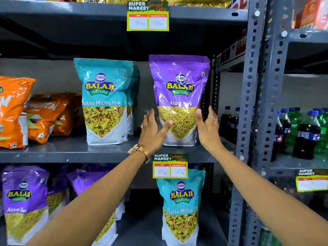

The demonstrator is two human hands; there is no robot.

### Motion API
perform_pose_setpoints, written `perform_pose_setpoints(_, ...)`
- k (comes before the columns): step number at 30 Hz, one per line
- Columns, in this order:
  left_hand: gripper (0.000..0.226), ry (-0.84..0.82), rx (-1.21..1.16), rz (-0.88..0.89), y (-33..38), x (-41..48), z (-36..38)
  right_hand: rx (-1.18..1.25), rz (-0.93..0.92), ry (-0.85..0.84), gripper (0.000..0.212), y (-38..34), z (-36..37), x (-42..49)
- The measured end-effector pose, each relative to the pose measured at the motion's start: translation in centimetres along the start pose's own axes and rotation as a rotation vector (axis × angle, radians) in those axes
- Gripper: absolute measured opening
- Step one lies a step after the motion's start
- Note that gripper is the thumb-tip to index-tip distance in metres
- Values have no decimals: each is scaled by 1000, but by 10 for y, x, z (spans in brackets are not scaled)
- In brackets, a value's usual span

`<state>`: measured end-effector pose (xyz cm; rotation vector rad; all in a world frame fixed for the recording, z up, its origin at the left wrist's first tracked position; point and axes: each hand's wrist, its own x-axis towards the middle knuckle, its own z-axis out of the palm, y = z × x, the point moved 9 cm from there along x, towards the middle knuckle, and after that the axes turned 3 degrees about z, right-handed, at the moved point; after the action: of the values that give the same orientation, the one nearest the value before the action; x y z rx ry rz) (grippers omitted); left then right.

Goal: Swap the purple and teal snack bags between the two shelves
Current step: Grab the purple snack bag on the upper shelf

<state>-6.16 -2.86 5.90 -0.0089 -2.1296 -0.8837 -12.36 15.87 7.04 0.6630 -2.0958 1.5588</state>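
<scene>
Hands first: your left hand (152, 129) is spread flat, its thumb lying across the lower front of the purple bag (179, 89), while the fingers reach up along the bag's left edge. Your right hand (207, 125) is spread too, palm turned inward at the bag's right edge; whether it actually touches the film is hard to tell. Neither hand is closed around anything.

That purple bag stands upright on the middle shelf (71, 151), at its right end beside the grey upright post (248, 96). To its left on the same shelf, with a gap between, stand the teal bags (104, 102), one in front and at least one more behind it. Orange bags (14, 110) fill the far left.

On the lower shelf (142, 226), a single teal bag (181, 206) stands directly beneath the purple one, partly behind a yellow price tag (170, 166). A row of purple bags (24, 203) stands to its left, behind your left forearm. Drink bottles (305, 134) sit in the neighbouring rack on the right.
</scene>
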Motion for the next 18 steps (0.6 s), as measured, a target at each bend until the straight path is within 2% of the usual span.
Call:
perform_pose_setpoints(2,61,-67,-195,-126,-13,3,12,107,121,-49,105,12,9,2)
perform_pose_setpoints(4,51,-104,-348,-173,-17,6,17,213,180,-164,114,31,21,7)
perform_pose_setpoints(5,51,-124,-404,-171,-20,9,20,232,177,-219,108,37,27,11)
perform_pose_setpoints(8,53,-185,-481,-147,-25,11,26,195,103,-329,59,35,32,6)
perform_pose_setpoints(11,59,-187,-501,-139,-33,12,26,209,29,-328,36,35,31,7)
perform_pose_setpoints(14,56,-157,-484,-119,-33,10,22,199,22,-307,25,34,30,6)
perform_pose_setpoints(18,54,-117,-456,-89,-30,7,17,204,-6,-271,28,28,26,2)
